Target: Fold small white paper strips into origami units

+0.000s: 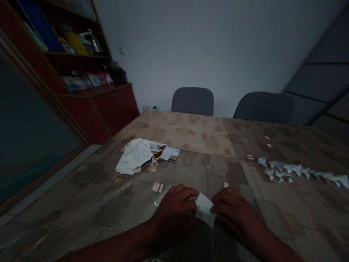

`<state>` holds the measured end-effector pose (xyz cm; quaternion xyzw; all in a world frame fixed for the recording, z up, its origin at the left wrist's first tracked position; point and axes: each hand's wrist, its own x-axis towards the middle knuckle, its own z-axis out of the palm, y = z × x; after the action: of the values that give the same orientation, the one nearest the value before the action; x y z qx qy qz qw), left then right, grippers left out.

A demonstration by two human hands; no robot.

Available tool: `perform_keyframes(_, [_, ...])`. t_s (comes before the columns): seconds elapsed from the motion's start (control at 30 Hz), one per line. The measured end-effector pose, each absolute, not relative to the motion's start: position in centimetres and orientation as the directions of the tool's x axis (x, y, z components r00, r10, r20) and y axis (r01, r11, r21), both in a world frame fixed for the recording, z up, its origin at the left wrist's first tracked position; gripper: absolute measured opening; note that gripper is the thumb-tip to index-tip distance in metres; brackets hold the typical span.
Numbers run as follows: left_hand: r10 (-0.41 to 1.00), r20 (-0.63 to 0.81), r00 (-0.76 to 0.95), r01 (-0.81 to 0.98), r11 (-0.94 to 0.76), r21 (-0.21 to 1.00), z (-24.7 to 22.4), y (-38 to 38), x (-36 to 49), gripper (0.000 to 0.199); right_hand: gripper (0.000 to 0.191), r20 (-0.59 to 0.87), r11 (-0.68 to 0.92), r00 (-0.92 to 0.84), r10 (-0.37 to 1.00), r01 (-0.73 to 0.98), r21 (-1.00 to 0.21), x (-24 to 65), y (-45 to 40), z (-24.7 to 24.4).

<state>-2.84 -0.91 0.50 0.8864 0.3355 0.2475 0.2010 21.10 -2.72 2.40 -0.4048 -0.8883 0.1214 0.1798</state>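
Near the table's front edge, a small piece of white paper (205,211) with some dark print lies between my two hands. My left hand (178,205) pinches its left side, fingers curled. From the other side my right hand (236,209) grips the right edge, its fingers bent over the paper. Parts of the sheet are hidden under the fingers. Farther off to the left rests a loose pile of printed paper pieces (136,156). On the right, several small folded paper shapes (297,170) stand in uneven rows.
The table (188,127) wears a patterned brown cover. Behind it stand two grey chairs (192,101), near a pale wall. A red cabinet (114,112) with a kettle (94,43) and other goods on its shelves is at the back left.
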Motion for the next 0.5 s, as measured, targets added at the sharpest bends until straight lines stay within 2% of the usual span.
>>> perform_keyframes(0.33, [0.777,0.303,0.553,0.554,-0.613,0.563,0.6,-1.2,-2.6,0.012,0.018,0.170,0.500,-0.491,0.854,0.685,-0.530,20.6,-2.5,2.7])
perform_keyframes(0.5, [0.814,0.292,0.503,0.591,-0.570,0.571,0.8,-1.4,-2.2,0.014,0.020,0.152,0.426,-0.411,0.899,0.740,-0.521,20.1,-2.3,2.2])
